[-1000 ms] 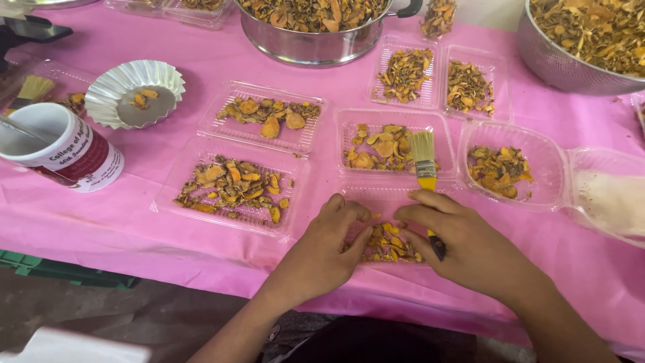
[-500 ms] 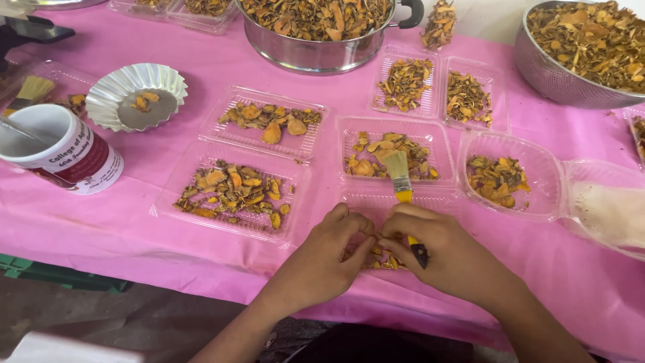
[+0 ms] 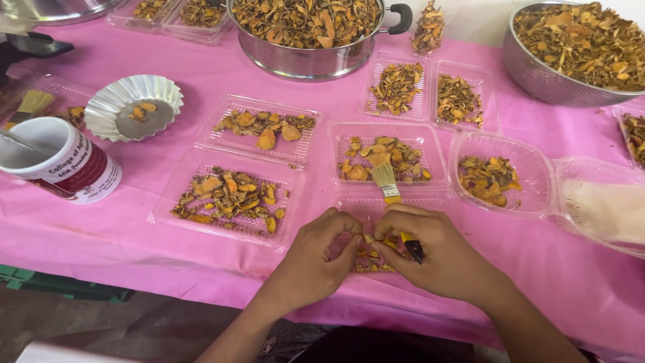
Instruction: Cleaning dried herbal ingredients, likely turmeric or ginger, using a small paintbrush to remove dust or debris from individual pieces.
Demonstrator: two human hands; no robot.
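Pinching dried orange slices (image 3: 368, 254) in clear tray (image 3: 349, 202): both hands (image 3: 376, 259); right grips brush (image 3: 391, 195).

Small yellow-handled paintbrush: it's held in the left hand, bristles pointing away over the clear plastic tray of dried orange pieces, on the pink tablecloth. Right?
Not quite. The head view shows the small yellow-handled paintbrush in the right hand, not the left hand, which only pinches pieces beside it. The rest holds: bristles point away over the clear plastic tray of dried orange pieces, on the pink tablecloth.
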